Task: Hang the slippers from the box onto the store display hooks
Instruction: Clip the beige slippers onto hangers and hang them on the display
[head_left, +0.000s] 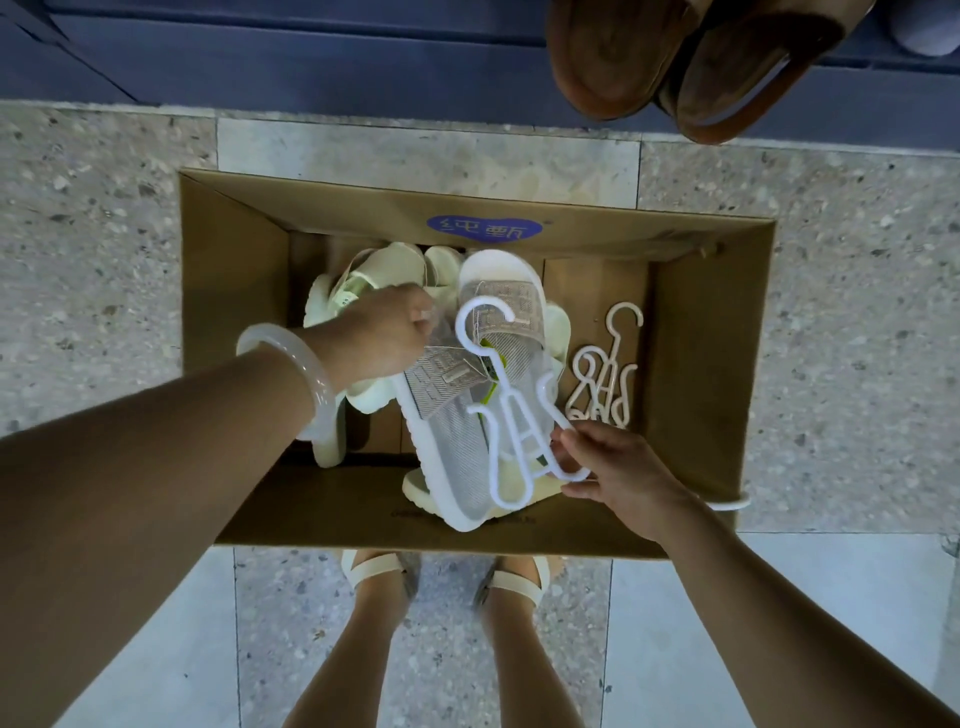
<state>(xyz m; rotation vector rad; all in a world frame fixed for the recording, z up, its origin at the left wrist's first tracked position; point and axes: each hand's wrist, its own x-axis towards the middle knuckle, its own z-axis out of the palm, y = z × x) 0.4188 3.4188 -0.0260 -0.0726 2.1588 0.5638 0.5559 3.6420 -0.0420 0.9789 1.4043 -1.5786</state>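
Note:
An open cardboard box (234, 312) sits on the floor below me. Inside lie several pale yellow-green slippers (395, 265) and a pair of white-soled slippers with grey-beige straps (457, 457). My left hand (384, 332), a pale bangle on its wrist, grips the strap end of the grey slipper pair. My right hand (618, 467) pinches the lower loops of a white plastic slipper hanger (506, 405), held over the grey slippers with its hook pointing away from me. A second, beige hanger (602, 374) lies on the box bottom at the right.
Brown suede slippers (691, 62) hang at the top right in front of a dark blue display base (311, 52). The floor is speckled stone tile (78, 234). My sandalled feet (447, 582) stand just behind the box's near wall.

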